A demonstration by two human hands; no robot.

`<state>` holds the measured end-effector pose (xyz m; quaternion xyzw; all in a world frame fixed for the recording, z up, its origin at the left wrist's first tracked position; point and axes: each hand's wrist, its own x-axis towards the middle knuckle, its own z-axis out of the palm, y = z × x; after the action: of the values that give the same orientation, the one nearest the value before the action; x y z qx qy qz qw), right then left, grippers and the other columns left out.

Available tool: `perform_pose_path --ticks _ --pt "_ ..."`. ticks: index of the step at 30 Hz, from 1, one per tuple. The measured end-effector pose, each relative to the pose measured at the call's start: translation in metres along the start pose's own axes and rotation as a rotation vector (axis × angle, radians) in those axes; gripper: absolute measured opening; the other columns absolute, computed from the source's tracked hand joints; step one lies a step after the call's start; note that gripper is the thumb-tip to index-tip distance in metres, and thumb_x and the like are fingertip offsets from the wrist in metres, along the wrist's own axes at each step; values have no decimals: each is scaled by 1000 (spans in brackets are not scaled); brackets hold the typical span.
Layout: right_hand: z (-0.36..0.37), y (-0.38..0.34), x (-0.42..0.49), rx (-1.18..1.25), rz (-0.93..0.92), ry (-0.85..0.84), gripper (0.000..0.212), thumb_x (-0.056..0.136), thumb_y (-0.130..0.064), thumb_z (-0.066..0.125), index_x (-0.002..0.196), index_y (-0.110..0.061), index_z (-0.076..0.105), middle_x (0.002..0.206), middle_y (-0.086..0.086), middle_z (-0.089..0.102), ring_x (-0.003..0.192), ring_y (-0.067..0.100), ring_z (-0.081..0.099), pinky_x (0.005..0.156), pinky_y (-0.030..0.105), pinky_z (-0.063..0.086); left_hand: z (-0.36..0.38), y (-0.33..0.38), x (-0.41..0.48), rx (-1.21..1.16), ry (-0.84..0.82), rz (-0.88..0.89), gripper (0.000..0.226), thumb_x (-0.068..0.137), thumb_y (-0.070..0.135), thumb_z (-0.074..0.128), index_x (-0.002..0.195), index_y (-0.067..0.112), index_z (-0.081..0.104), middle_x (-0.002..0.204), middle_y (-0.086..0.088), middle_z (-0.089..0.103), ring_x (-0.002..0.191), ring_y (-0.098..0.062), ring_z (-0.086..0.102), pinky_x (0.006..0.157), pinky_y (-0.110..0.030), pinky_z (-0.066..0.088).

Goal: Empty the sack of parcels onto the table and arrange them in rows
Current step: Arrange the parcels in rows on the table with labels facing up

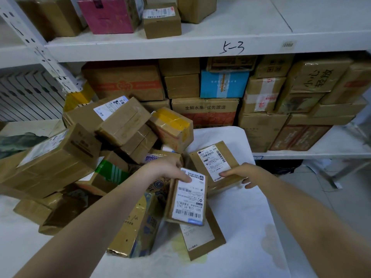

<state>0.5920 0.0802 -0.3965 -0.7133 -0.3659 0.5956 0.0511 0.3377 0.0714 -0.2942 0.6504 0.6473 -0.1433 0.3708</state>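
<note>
A heap of brown cardboard parcels (112, 141) lies on the white-covered table (236, 237), mostly on its left half. My left hand (166, 169) grips the top end of a small labelled parcel (189, 199) that stands tilted over a flat labelled parcel (200, 239). My right hand (247, 174) holds the near right corner of another labelled parcel (214, 163) lying farther back. A gold and blue carton (136, 227) leans by my left forearm. No sack can be made out for certain.
White metal shelving (180, 45) marked 5-3 rises behind the table, its lower shelf packed with stacked boxes (261, 101). A pink box (108, 15) sits on the upper shelf. Grey floor (321, 197) shows to the right of the table.
</note>
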Motion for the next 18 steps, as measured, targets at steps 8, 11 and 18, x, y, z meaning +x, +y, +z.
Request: perform_pose_path --ticks 8,11,18 --pt "-5 3 10 189 -46 -82 111 37 -48 93 133 -14 48 135 5 52 124 28 46 103 42 40 10 31 28 -132 287 94 35 84 34 69 114 17 65 103 2 64 95 -17 59 86 -33 52" --pt "-12 -3 -4 286 -46 -56 56 64 -32 88 107 -11 59 102 3 63 90 16 58 100 36 42 4 34 42 -195 525 129 29 86 22 66 114 16 67 109 -2 68 95 -17 63 76 -28 50" --pt "-49 -18 1 599 -91 106 33 75 -26 81 99 -11 65 84 2 65 77 12 60 73 21 45 -45 41 55 204 778 351 55 77 8 68 128 20 51 123 -6 50 114 -25 49 82 -35 51"
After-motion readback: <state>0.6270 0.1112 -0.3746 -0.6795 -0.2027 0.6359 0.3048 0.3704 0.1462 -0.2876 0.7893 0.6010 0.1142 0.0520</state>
